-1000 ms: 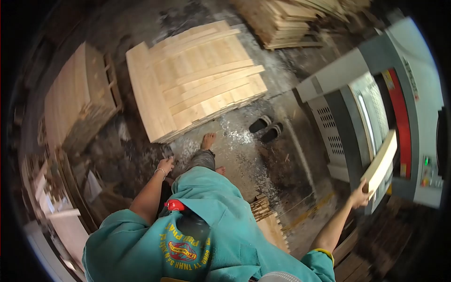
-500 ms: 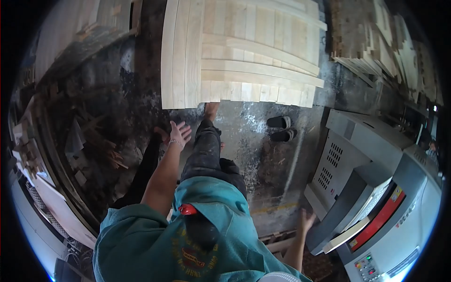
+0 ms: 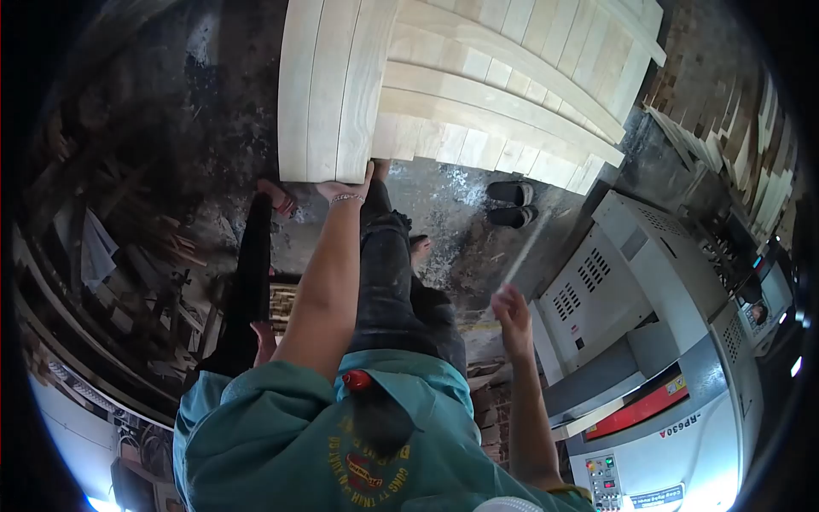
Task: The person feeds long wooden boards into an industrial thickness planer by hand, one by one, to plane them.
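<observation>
A stack of pale wooden planks [image 3: 478, 111] lies in front of me, with several lengthwise planks [image 3: 328, 94] along its left side. My left hand [image 3: 345, 189] is at the near end of these planks, closed around the end edge, with the thumb at the right side and the other fingers partly hidden. My right hand [image 3: 509, 309] is in the air between my body and the grey machine. It is somewhat blurred, its fingers loosely bent, and nothing shows in it.
A grey-white machine [image 3: 665, 444] with a red strip and control buttons stands at the right. Black sandals [image 3: 510, 205] lie on the floor. Another person's dark-trousered leg [image 3: 249, 273] is close on my left. Scrap wood [image 3: 175, 243] lies at the left, more stacked wood [image 3: 725, 128] at the far right.
My left hand has moved forward from open air onto the planks' near end. My right hand has moved up and left, away from the machine. My view has shifted closer to the stack.
</observation>
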